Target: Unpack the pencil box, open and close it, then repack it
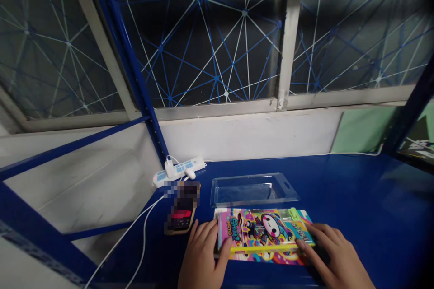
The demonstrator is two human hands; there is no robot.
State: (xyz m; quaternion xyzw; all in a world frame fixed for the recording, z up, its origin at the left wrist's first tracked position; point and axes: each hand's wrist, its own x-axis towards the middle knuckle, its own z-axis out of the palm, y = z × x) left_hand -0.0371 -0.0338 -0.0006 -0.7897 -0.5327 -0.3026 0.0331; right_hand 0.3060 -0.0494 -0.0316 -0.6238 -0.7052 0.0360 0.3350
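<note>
A colourful cartoon-printed packet (262,232) lies flat on the blue table (356,203) near its front edge. My left hand (201,253) rests at the packet's left end, fingers together and thumb against its edge. My right hand (334,257) lies on the packet's right end, fingers stretched and pressing its corner. Just behind the packet sits a clear plastic blister tray (252,188), lying free of both hands.
A phone (181,210) lies left of the packet, its cable trailing off the table edge. A white power strip (179,170) with plugs sits at the back left by a blue shelf post (135,72). Patterned windows stand behind.
</note>
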